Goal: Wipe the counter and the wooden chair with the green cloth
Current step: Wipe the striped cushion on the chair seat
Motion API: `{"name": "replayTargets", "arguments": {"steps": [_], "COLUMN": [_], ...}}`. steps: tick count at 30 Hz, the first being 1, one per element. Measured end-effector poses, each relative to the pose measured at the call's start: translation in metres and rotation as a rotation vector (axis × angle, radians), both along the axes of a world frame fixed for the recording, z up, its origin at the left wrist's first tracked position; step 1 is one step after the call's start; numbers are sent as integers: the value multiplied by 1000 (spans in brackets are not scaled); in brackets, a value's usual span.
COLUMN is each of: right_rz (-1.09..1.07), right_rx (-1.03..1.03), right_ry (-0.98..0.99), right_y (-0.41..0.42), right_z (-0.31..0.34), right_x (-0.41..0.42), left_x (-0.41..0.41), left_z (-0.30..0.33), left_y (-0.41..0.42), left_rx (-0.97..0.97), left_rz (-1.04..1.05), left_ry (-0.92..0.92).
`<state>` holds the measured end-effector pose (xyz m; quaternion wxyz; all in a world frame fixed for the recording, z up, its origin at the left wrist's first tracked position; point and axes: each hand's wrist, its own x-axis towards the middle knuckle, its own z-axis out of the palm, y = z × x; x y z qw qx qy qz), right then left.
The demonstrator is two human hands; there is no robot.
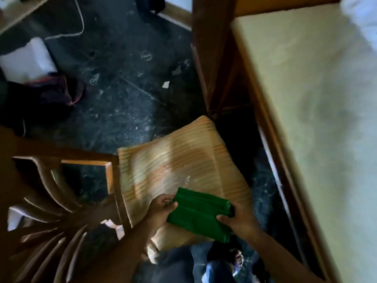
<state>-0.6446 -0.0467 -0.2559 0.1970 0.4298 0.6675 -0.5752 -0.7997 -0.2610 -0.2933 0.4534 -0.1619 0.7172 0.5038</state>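
I hold a folded green cloth in both hands, just above the near corner of the chair's striped tan seat cushion. My left hand grips the cloth's left edge. My right hand pinches its right end. The wooden chair stands below me at the left, its curved slatted back nearest me. The counter, pale-topped with a wooden rim, runs along the right side.
The dark stone floor carries scattered white scraps. A white cord trails at the top left, near a white object and dark cloth. A narrow gap separates the chair seat from the counter's wooden front.
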Motion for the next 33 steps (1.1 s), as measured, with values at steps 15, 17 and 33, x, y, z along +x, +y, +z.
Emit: {"name": "replayTargets", "arguments": {"steps": [15, 17, 33], "right_rz": [1089, 1266, 866], "right_rx": [868, 911, 1139], "right_ry": [83, 100, 172], "right_y": [20, 19, 5], "right_z": [-124, -150, -207], "right_x": [-140, -167, -275], "left_x": [-213, -228, -236], "left_z": [-162, -177, -201], "left_y": [-19, -21, -21], "left_rx": [-492, -509, -505], "left_rz": [-1095, -1066, -917], "left_ry": [939, 946, 1042]}}
